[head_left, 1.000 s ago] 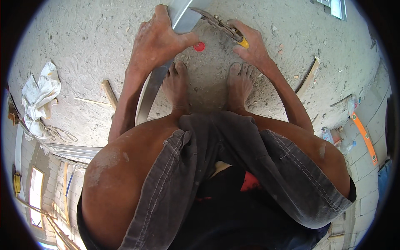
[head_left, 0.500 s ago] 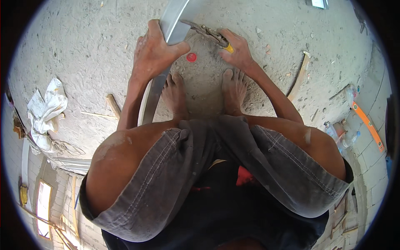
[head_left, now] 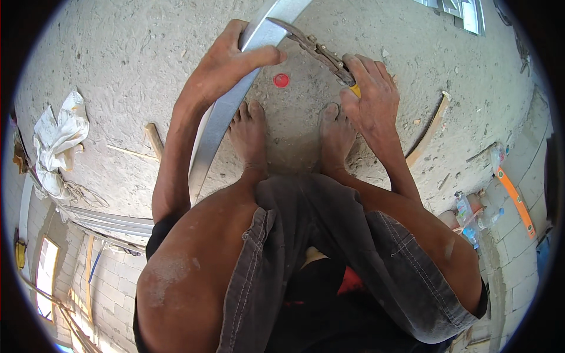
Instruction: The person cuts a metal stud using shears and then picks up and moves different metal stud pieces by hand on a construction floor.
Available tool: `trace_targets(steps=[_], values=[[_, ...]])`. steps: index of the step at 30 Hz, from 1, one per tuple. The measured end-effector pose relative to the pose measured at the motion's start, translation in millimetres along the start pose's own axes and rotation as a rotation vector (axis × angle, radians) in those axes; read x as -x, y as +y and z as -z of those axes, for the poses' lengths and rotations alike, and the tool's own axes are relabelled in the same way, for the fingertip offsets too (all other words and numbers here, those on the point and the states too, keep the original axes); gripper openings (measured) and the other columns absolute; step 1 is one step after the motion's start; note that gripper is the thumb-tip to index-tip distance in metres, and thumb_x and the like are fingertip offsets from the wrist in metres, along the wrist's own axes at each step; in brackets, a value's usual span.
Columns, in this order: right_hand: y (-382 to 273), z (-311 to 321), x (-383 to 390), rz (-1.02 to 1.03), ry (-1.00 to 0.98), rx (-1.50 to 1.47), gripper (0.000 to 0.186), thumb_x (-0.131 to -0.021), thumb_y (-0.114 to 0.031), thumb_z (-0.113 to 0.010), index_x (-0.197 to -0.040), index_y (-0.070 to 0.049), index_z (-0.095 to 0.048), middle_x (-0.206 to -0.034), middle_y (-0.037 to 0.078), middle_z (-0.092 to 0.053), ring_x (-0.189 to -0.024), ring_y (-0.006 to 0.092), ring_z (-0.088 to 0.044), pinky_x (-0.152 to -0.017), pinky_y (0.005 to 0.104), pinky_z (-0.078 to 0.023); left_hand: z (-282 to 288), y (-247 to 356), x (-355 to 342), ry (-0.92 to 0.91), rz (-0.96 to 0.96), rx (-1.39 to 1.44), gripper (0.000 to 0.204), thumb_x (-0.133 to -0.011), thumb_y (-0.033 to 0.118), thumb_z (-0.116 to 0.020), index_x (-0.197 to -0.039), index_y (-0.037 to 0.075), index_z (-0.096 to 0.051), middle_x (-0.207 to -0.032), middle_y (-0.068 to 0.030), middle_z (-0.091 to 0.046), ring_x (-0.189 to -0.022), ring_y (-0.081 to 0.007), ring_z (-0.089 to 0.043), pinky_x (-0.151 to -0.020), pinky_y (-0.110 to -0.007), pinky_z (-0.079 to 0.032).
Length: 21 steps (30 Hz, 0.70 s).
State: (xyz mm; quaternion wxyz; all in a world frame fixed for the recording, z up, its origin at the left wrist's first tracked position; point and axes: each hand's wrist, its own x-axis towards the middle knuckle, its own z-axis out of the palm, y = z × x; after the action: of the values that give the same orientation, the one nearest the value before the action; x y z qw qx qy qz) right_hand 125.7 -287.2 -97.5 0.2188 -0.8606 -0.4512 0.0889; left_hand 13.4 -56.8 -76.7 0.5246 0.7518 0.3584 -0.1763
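In the head view, the left hand [head_left: 226, 63] clasped a metal strip [head_left: 228, 106] left of the red cap [head_left: 281, 80]; right of it, the right hand [head_left: 375, 94] gripped yellow-handled snips [head_left: 322, 53], whose tip apparently touched the strip.

**Soft daylight inside a dark fisheye rim**

Bright, diffuse daylight falls evenly on the pale floor [head_left: 147, 65]. At eight o'clock an opening [head_left: 47, 276] is burnt out to white; the pale frame [head_left: 471, 17] between one and two also glares. Toward twelve the metal strip [head_left: 229, 106] carries a cool sheen. Soft shadow pools between the feet [head_left: 248, 138], and at six the black shirt [head_left: 347, 317] loses most detail. The centre looks fairly sharp. Outward, the block wall [head_left: 521, 265] at four bends and softens into a blue-fringed black border.
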Motion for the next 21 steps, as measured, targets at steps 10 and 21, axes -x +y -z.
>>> trace_targets(steps=[10, 21], values=[[2, -24, 11, -0.224, -0.152, -0.187, 0.050, -0.069, -0.010, -0.061, -0.117, -0.006, -0.052, -0.102, 0.015, -0.050, -0.078, 0.0375, -0.059, -0.066, 0.0448, -0.050, -7, -17, -1, 0.083, -0.051, -0.141, 0.081, -0.060, 0.050, -0.068, -0.117, -0.005, -0.053, -0.094, -0.0230, -0.062, -0.088, -0.0327, -0.062, -0.076, -0.041, -0.049], [-21, 3, 37, -0.257, -0.340, -0.246, 0.049, -0.072, -0.005, -0.056, -0.120, -0.006, -0.046, -0.109, 0.017, -0.049, -0.082, 0.0406, -0.058, -0.072, 0.0479, -0.049, -19, -55, -1, 0.041, -0.012, -0.034, 0.078, -0.056, 0.046, -0.069, -0.112, -0.007, -0.055, -0.095, -0.0264, -0.064, -0.091, -0.0337, -0.063, -0.076, -0.039, -0.049]])
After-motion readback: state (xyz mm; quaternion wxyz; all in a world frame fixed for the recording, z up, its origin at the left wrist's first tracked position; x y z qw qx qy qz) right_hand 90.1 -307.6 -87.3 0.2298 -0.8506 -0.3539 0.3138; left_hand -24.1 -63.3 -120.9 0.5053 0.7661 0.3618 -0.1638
